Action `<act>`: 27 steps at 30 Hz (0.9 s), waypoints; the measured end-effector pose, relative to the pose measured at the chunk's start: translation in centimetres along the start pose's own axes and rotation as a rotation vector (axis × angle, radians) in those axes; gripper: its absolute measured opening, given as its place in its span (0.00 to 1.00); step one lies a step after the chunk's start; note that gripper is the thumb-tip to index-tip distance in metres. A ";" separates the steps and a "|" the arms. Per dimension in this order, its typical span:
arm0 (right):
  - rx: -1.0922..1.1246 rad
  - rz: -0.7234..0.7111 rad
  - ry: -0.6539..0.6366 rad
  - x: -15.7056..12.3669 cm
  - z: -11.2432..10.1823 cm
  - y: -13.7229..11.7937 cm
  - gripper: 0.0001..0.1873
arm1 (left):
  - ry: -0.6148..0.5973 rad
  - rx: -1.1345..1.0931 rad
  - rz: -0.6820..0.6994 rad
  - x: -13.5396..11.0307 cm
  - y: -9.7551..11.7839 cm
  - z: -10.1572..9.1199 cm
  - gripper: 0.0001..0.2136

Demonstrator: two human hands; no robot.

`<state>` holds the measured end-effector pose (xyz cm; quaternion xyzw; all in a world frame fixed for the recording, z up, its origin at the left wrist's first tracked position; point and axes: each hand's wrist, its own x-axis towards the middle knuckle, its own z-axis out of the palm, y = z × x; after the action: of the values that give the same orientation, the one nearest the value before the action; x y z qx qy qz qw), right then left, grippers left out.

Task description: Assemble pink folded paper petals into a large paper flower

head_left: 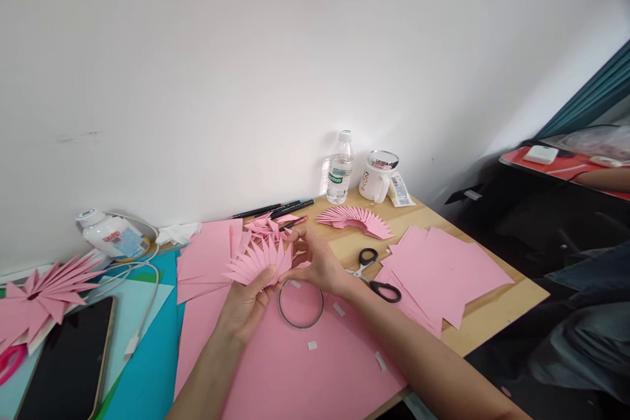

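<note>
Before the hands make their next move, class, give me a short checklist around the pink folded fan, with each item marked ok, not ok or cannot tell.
1. Folded fan held by the left hand: ok, the thumb presses its front.
2. Right hand at the fan: ok, at its right end; how firmly it pinches, cannot tell.
3. Fan's underside sound: cannot tell, hidden from this view.
4. Pink sheet below free of scraps: not ok, white scraps lie on it.
5. Scissors out of the hands: ok, on the table; blades shut, cannot tell.
6. Water bottle capped and upright: ok.
</note>
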<state>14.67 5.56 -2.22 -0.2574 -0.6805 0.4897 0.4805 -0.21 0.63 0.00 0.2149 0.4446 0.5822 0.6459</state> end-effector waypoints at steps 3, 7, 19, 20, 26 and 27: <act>-0.012 -0.020 0.002 0.0 0.0 0.2 0.33 | -0.016 -0.005 0.010 -0.1 0.0 0.1 0.12; -0.010 -0.032 -0.012 -0.1 0.0 0.7 0.33 | -0.015 -0.012 0.016 0.0 0.0 0.0 0.13; 0.126 0.029 0.007 -0.1 0.3 0.1 0.35 | -0.043 0.468 0.458 -0.1 0.0 -0.5 0.11; 0.143 0.019 0.008 -0.1 0.3 0.0 0.32 | -0.025 0.542 0.617 -0.2 -0.1 -0.6 0.08; 0.081 -0.082 0.020 -0.2 -0.2 -1.4 0.13 | -0.157 0.798 1.362 -0.8 -0.6 -0.6 0.10; 0.068 -0.110 0.032 -0.2 -0.2 -1.5 0.12 | -0.144 0.814 1.414 -0.9 -0.6 -0.5 0.10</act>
<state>15.11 4.93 -0.90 -0.2109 -0.6688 0.4810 0.5262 -0.24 -0.50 -0.44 0.6991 0.3377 0.6298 0.0245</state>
